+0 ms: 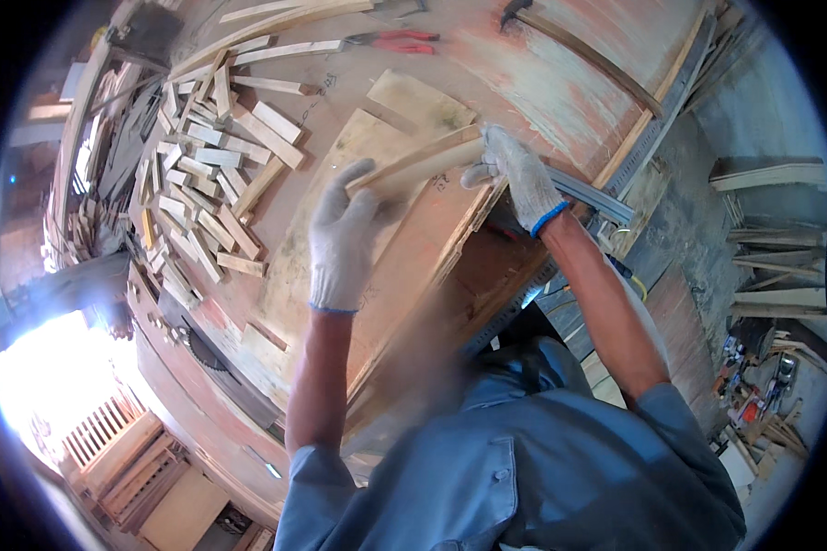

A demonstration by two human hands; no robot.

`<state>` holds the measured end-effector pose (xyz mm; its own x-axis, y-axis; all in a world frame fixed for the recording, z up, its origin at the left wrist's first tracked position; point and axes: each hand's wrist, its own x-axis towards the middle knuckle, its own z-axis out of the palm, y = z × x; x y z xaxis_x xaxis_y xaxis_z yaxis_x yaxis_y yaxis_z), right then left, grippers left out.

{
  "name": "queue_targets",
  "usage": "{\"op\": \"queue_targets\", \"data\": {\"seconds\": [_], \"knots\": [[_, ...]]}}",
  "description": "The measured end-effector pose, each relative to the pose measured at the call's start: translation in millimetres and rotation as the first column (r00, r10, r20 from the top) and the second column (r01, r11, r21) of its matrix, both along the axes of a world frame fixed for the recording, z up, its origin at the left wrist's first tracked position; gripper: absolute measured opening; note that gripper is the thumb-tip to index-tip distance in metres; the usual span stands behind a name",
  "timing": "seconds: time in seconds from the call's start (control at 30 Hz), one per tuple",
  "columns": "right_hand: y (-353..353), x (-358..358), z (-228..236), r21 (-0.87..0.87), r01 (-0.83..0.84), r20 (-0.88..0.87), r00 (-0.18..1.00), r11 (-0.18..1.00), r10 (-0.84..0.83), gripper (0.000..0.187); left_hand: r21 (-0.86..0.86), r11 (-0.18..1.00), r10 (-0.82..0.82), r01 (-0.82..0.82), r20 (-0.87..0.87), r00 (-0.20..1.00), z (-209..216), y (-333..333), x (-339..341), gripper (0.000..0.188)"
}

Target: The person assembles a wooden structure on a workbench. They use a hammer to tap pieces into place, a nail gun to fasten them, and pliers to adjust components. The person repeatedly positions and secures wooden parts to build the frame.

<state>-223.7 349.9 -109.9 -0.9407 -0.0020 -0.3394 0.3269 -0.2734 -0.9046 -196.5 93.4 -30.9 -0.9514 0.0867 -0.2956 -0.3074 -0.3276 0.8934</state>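
Over the broad wooden worktable [496, 69], from where I stand, a slim pale wooden slat [427, 161] bridges the gap between two gloved hands. What matters is how it lies: out past the worker's chest, its long axis slanting from the left hand up and away to the right hand, so neither hand has to reach for it. Each has an end, and the slat fills the space between them.

The right hand [524, 179], in a white knit glove, pinches the far end, thumb below and fingers folded over the top. The left hand [340, 248] sits at the lower end, its thumb and forefinger parted, one on either side of the wood. That end is blurred, so I can't tell whether those fingers press on the slat or merely bracket it.

Beneath, a stained plywood panel [317, 211] runs at a different slant, and the slat seems to be held clear of it. Just beyond the slat lies a smaller plywood offcut [415, 96]. To the left hand's own side is a jumble of short cut blocks [219, 157], nearer to it than to the right one. Close by the right wrist is a grey metal channel [588, 195]. Red-handled pliers [404, 41] and a wooden-handled hammer [583, 55] lie farther up the table, well apart from both gloves.
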Motion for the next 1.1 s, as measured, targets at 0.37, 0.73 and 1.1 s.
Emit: {"op": "queue_targets", "data": {"seconds": [0.37,0.73,1.1], "knots": [[4,16,-14,0.005,0.105,-0.114,0.988,0.994,-0.104,0.04,-0.818,0.472,-0.656,0.329,-0.077,0.751,-41,14,-13,0.042],[-10,1,-24,0.196,0.156,-0.08,0.987,0.968,-0.142,0.042,-0.865,0.435,-0.476,0.25,0.015,0.879,0,90,-46,0.03],[-22,7,-20,0.066,0.14,-0.103,0.986,0.988,-0.133,0.058,-0.676,0.69,-0.304,0.258,0.053,0.951,22,87,-9,0.041]]}}
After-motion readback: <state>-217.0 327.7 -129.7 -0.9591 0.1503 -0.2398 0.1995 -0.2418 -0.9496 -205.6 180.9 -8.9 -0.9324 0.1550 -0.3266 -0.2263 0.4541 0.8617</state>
